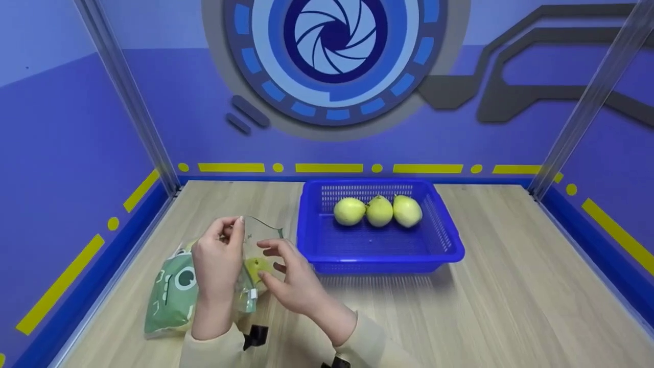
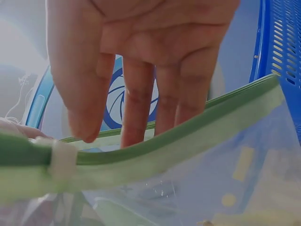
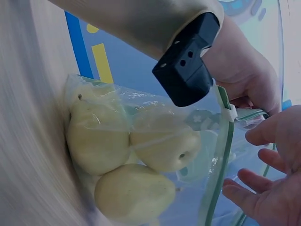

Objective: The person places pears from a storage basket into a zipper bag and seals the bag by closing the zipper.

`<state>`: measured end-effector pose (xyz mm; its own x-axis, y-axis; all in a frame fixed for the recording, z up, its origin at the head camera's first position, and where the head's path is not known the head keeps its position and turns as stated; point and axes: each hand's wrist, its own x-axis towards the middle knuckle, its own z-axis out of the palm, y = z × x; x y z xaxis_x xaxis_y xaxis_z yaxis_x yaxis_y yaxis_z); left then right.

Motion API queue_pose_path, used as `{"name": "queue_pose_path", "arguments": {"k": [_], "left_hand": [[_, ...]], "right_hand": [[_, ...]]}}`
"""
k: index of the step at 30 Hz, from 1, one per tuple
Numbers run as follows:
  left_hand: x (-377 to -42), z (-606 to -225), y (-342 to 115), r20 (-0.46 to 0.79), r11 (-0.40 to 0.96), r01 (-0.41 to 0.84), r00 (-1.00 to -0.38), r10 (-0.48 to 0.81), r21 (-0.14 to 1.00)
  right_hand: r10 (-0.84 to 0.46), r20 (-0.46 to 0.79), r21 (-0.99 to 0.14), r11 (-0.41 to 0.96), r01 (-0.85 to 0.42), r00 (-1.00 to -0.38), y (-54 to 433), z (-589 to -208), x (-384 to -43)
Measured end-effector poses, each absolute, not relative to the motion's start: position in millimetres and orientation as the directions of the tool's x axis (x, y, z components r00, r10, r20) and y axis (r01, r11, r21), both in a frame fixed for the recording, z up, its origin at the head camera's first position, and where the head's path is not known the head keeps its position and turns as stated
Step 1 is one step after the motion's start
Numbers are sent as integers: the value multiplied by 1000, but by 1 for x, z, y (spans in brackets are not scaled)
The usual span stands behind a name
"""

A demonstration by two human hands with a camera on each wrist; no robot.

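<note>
My left hand (image 1: 219,258) pinches the upper edge of a clear zip bag (image 1: 171,304) printed with a green cartoon face. The bag's mouth, with its green zip strip (image 2: 188,136) and white slider (image 3: 229,113), gapes toward the right. My right hand (image 1: 294,278) is at that mouth, its fingers spread and loosely bent, holding nothing. In the left wrist view the right fingertips (image 2: 134,132) dip behind the near zip strip. Through the plastic, yellow-green pears (image 3: 134,193) show in the right wrist view. Part of one pear (image 1: 257,268) shows between the hands.
A blue perforated basket (image 1: 380,255) stands to the right of the bag, with three pears (image 1: 379,212) in a row toward its back. The wooden table (image 1: 511,296) is bounded by blue printed walls at the back and sides.
</note>
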<state>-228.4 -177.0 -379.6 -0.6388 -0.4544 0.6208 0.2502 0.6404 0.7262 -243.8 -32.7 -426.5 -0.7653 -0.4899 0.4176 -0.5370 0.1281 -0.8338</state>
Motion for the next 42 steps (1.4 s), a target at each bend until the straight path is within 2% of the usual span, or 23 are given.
{"name": "queue_pose_path", "arguments": {"k": [16, 21, 27, 42], "left_hand": [[-229, -379, -176, 588, 629, 216, -656, -473, 747], [-230, -379, -176, 608, 644, 221, -638, -472, 732], [-230, -377, -176, 596, 639, 214, -649, -473, 739], [-229, -377, -176, 580, 628, 207, -664, -472, 750]], "right_hand": [[-423, 461, -836, 89, -541, -781, -13, -413, -256], [-392, 446, -861, 60, -506, -805, -6, -411, -266], [-346, 401, -890, 73, -450, -848, 6, -407, -277], [-239, 382, -904, 106, -415, -893, 29, -404, -300]]}}
